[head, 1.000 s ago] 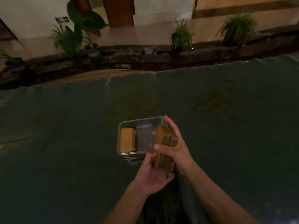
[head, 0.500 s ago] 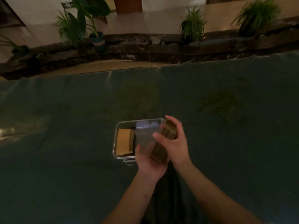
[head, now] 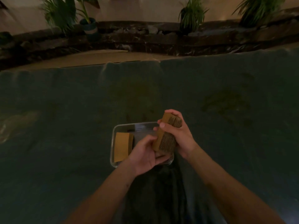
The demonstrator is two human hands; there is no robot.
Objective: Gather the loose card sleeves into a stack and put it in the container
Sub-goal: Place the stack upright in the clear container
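Sleeve stack point(head: 166, 138) on edge, long axis leaning away, both hands gripping, over container point(head: 113, 143)

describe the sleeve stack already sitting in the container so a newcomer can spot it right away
Start at the dark green cloth covering the table, then find the clear container just ahead of the hands. The stack in the container lies flat in its left half, a plain tan rectangle. Unlike the held stack, it is untouched, while the left hand and right hand grip that one over the right half.

dim indoor lobby: potted plants point(head: 191, 15) along a stone ledge point(head: 145, 36)
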